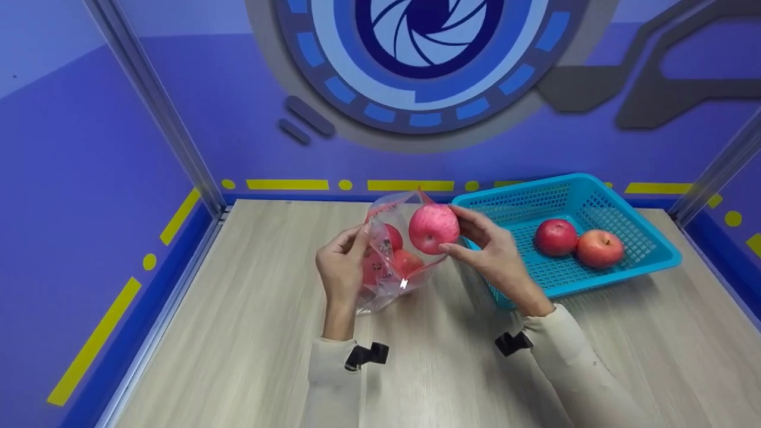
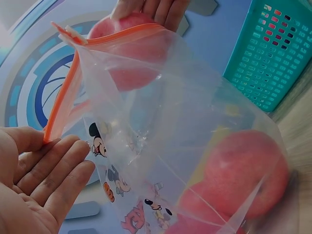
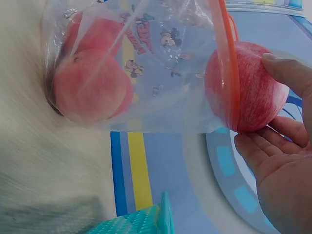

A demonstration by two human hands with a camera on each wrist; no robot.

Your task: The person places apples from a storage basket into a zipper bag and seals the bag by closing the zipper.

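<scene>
The right hand (image 1: 487,249) is gripping an apple (image 1: 433,228) at the mouth of the clear bag (image 1: 389,261), which the left hand (image 1: 340,267) is pinching open; 2 apples (image 1: 578,242) are lying in the basket (image 1: 600,196).

No readable text; perhaps cartoon-mouse prints on bag (image 2: 146,161)

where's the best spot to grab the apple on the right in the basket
Take the apple from above, fingers around its widest part. It sits stem up in the open-topped basket, with another apple tight against its left, so a side grip looks cramped.
</scene>
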